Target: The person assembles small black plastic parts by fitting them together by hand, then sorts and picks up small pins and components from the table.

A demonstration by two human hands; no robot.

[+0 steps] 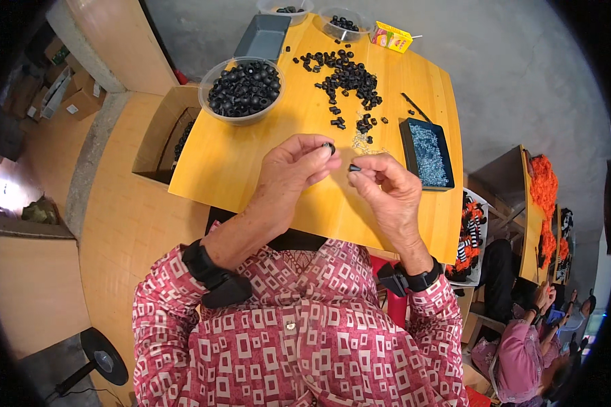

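Note:
My left hand is closed in a pinch on a small black round part, held above the near half of the yellow table. Just to its right, my right hand pinches a small black plug-like piece between thumb and fingertips. The two pieces are apart, their ends close together. Beyond my hands lies a loose pile of small black parts. Some clear little pieces are scattered just past my right fingertips.
A clear bowl of black round parts stands at left, beside a grey tray. Clear tubs and a yellow box are at the far edge. A black tray of clear pieces sits at right. Another person sits lower right.

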